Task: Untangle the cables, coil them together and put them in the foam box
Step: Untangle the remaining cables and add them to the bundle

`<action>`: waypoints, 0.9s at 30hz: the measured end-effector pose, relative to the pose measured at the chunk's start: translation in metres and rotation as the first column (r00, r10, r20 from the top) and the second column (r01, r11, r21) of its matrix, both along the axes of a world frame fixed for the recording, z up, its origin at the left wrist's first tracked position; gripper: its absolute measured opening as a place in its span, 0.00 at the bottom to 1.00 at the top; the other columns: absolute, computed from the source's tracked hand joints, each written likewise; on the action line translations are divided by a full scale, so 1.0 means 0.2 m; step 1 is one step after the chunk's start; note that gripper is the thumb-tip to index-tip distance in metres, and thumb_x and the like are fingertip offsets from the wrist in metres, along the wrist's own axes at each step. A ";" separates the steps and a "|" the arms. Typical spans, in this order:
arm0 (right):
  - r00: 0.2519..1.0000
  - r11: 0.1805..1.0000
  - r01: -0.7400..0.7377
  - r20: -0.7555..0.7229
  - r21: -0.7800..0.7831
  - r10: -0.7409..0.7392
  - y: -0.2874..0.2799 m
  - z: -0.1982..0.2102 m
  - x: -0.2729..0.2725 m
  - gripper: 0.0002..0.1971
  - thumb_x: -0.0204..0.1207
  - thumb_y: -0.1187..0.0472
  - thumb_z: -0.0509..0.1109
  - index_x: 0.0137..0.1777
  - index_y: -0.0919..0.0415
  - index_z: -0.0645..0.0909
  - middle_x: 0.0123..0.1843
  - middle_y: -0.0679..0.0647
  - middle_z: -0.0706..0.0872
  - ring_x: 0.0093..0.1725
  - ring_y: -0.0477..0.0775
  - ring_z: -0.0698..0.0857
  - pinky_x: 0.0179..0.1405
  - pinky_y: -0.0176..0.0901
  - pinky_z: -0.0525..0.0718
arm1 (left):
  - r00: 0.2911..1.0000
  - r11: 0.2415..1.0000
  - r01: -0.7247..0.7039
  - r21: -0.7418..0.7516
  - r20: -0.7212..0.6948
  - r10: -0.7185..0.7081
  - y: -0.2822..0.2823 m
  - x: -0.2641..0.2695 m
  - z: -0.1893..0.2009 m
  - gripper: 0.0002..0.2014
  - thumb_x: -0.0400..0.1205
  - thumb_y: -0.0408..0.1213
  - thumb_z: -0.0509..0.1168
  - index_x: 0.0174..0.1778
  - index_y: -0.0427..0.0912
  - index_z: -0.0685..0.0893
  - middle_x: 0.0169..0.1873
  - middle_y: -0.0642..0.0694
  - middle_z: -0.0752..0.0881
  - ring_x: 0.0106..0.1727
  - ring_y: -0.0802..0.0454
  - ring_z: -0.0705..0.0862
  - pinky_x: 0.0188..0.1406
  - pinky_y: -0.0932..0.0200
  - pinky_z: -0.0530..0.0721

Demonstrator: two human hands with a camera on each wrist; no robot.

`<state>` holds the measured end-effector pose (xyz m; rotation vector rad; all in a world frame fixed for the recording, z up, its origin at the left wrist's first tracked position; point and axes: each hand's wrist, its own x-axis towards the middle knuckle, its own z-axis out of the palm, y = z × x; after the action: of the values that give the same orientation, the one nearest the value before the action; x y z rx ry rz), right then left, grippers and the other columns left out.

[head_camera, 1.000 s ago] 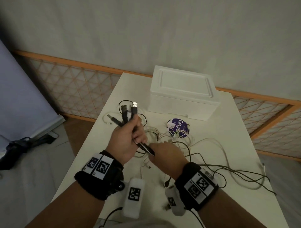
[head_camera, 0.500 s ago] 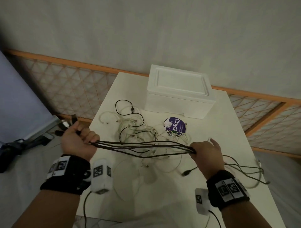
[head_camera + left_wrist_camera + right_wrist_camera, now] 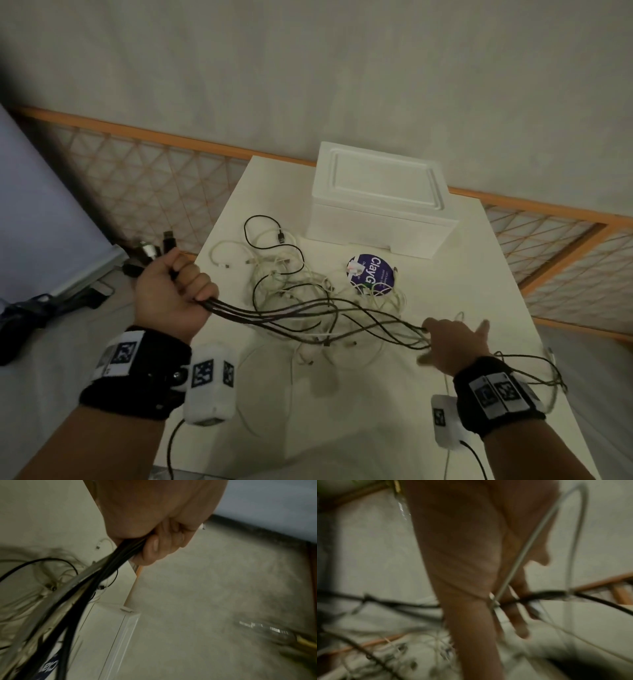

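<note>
My left hand is off the table's left edge and grips a bundle of black cables in a fist, with their USB plugs sticking up above it. In the left wrist view, my left hand's curled fingers clamp the black cables. The strands run right in a loose, sagging fan to my right hand, whose fingers are spread, with the cables passing among them. In the blurred right wrist view, straight fingers cross a black cable. The white foam box stands at the table's far end with its lid on.
A tangle of white cables and a thin black cable lie mid-table on the white table. A round purple label lies near the box. Dark cable loops trail by the right edge. A lattice fence runs behind.
My right hand has slid right along the black cables and spread its fingers. The taut strands have gone slack and fanned apart. My left hand keeps its grip at the left.
</note>
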<state>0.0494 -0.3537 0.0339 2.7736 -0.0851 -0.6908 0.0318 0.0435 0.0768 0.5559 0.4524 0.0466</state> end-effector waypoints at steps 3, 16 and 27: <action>0.980 0.972 -0.108 -0.143 0.209 0.140 0.16 0.18 0.02 0.57 0.59 0.33 0.77 0.83 0.50 0.50 0.80 0.51 0.66 0.78 0.58 0.64 0.76 0.69 0.52 | 0.992 0.994 0.089 0.059 0.083 -0.094 -0.15 0.02 0.00 0.16 0.77 0.45 0.62 0.26 0.48 0.67 0.17 0.54 0.62 0.16 0.57 0.60 0.20 0.64 0.65; 0.963 0.277 -0.262 0.232 0.924 0.138 0.84 0.34 -0.03 0.15 0.77 0.66 0.63 0.63 0.60 0.75 0.43 0.47 0.84 0.38 0.40 0.82 0.40 0.41 0.79 | 0.909 0.827 0.359 0.433 0.040 -0.415 -0.51 0.04 0.04 0.11 0.75 0.44 0.71 0.47 0.41 0.88 0.47 0.48 0.91 0.58 0.52 0.85 0.64 0.55 0.79; 0.819 0.666 -0.560 0.450 0.494 0.355 0.85 0.33 -0.06 0.16 0.85 0.47 0.55 0.62 0.57 0.71 0.48 0.57 0.86 0.45 0.62 0.85 0.38 0.52 0.82 | 0.972 0.970 0.154 0.186 0.149 -0.183 -0.43 0.07 0.06 0.19 0.74 0.47 0.67 0.53 0.36 0.86 0.44 0.40 0.88 0.50 0.43 0.87 0.50 0.53 0.87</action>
<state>0.0374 -0.1840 0.0995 3.2597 0.9302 -0.1201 0.0465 -0.0420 0.0881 0.7542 0.2394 -0.0316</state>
